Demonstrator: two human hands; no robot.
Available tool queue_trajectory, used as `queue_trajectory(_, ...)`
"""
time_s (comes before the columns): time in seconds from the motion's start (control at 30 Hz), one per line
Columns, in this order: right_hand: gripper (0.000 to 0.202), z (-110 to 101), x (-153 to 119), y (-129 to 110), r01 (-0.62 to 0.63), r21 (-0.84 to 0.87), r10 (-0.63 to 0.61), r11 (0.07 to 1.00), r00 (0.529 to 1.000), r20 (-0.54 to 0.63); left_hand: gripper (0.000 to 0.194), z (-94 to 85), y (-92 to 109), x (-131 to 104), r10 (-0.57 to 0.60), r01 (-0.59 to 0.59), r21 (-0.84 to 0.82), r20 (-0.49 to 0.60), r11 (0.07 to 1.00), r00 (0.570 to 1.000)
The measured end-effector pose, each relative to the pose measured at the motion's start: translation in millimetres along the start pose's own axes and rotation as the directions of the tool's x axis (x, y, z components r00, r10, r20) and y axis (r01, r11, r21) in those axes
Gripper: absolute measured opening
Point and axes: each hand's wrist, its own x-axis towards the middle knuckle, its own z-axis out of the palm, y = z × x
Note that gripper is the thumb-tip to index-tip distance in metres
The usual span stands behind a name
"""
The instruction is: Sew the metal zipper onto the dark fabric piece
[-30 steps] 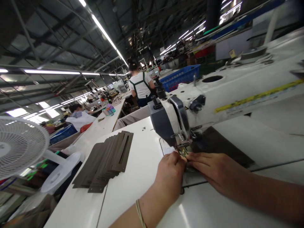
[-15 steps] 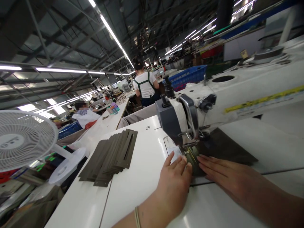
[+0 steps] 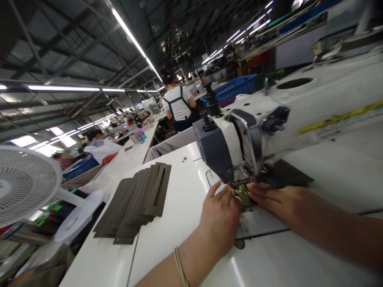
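At the sewing machine [image 3: 239, 147], an olive fabric piece with a zipper [image 3: 244, 196] lies under the presser foot area. Its dark far part [image 3: 295, 173] spreads over the bed to the right, behind my fingers. My left hand [image 3: 220, 215] rests on the left edge of the work, fingers spread and close to the needle area. Flat against the right side is my right hand [image 3: 278, 201], its fingers stretched toward the foot. The needle itself is hidden by the machine head and my fingers. A fanned stack of dark olive panels with slots [image 3: 137, 201] lies left of the machine.
A white fan [image 3: 26, 187] stands at the left edge. The white table [image 3: 176, 231] runs under the machine. Ahead sits a person in a white top [image 3: 178, 105], near a blue crate [image 3: 233, 89]. Another person [image 3: 100, 143] works farther left.
The olive piece has slid away under the foot, so less of it shows in front. Both hands have moved forward with it, the right now nearer the foot. The view has shifted slightly.
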Motion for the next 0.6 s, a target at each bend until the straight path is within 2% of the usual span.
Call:
queue_trajectory(0.17,0.045,2,6,3,0.006,-0.035,-0.006,0.999,1.000,-0.018,0.014,2.4,-4,3,-0.039,0.038,-0.043,-0.011,0.998,0.999)
queue_trajectory(0.37,0.044,11,-3,3,-0.068,0.004,0.068,0.998,0.998,-0.013,0.010,1.7,-5,5,-0.066,0.068,-0.058,0.038,0.996,0.997)
queue_trajectory(0.57,0.046,12,-2,9,0.011,-0.006,-0.011,1.000,1.000,-0.009,0.007,0.3,-5,6,-0.077,0.081,-0.048,0.082,0.996,0.994)
queue_trajectory(0.6,0.045,12,-2,9,-0.007,0.017,0.007,1.000,1.000,-0.013,0.007,0.6,-6,5,-0.081,0.086,-0.051,0.092,0.995,0.993)
